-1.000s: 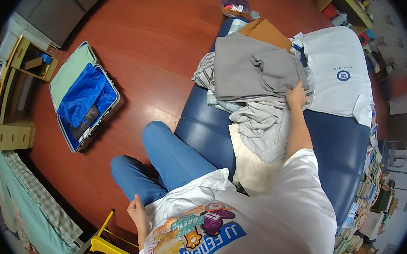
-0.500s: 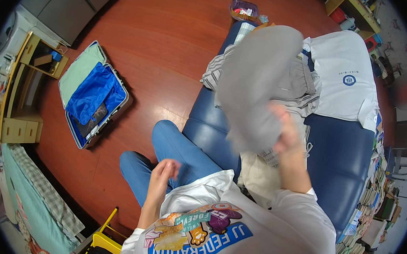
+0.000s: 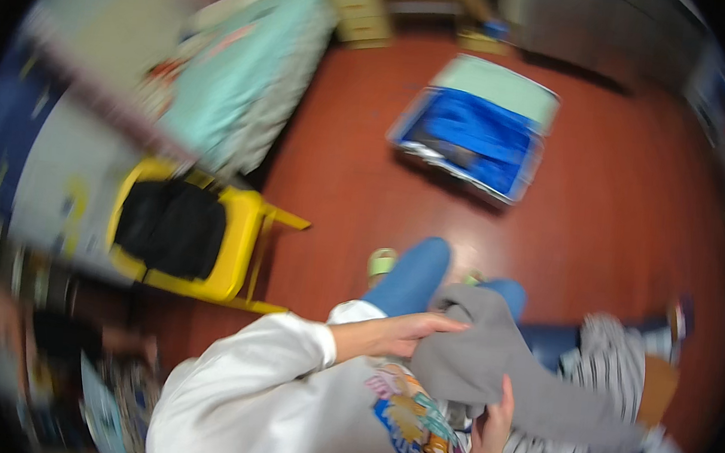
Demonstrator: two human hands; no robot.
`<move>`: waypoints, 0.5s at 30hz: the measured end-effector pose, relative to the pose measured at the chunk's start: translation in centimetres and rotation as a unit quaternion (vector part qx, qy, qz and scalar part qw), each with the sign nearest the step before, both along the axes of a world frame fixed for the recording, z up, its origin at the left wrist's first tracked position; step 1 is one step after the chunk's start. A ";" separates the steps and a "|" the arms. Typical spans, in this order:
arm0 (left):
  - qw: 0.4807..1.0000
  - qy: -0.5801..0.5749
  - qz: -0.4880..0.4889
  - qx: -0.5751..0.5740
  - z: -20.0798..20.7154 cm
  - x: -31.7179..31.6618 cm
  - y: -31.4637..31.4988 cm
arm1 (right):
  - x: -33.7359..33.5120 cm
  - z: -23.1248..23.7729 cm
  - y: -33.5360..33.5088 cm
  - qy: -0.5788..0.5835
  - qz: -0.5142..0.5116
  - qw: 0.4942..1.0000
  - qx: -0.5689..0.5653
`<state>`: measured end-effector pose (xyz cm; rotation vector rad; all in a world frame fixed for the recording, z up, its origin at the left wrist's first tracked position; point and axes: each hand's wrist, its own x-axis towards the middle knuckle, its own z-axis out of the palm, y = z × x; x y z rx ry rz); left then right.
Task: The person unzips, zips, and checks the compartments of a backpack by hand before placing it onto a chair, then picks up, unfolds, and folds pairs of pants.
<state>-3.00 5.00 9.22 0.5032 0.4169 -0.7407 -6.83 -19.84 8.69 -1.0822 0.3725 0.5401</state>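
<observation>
A grey garment (image 3: 497, 368) hangs in front of my chest, above my blue-jeaned knees (image 3: 414, 278). My left hand (image 3: 400, 335) reaches in from the white sleeve and grips the garment's near edge. My right hand (image 3: 496, 419) holds its lower part, close to my printed white shirt. The picture is blurred by motion. A striped garment (image 3: 617, 370) lies just right of the grey one, on a dark blue surface (image 3: 555, 343).
An open suitcase with blue lining (image 3: 473, 141) lies on the red-brown wooden floor (image 3: 340, 190) ahead. A yellow chair (image 3: 240, 242) carrying something black stands to the left. Teal and grey fabric (image 3: 237, 86) lies beyond it, and pale wooden drawers (image 3: 364, 11) stand at the top.
The view has swung round sharply. The grey garment came off the pile on the blue surface and is now held before my chest. My left hand rose from my knee and took hold of it.
</observation>
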 end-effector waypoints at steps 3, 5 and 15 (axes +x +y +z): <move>0.996 -0.038 0.040 0.066 3.1 -4.1 4.5 | -0.3 -2.3 -2.4 -0.111 0.294 0.947 -0.058; 0.984 0.018 0.114 0.135 4.7 -7.6 5.1 | 0.1 -7.6 -7.0 -0.046 0.380 0.921 -0.079; 0.896 0.067 0.432 -0.075 1.0 -13.0 7.8 | 11.3 -15.0 -2.6 0.065 0.315 0.903 -0.285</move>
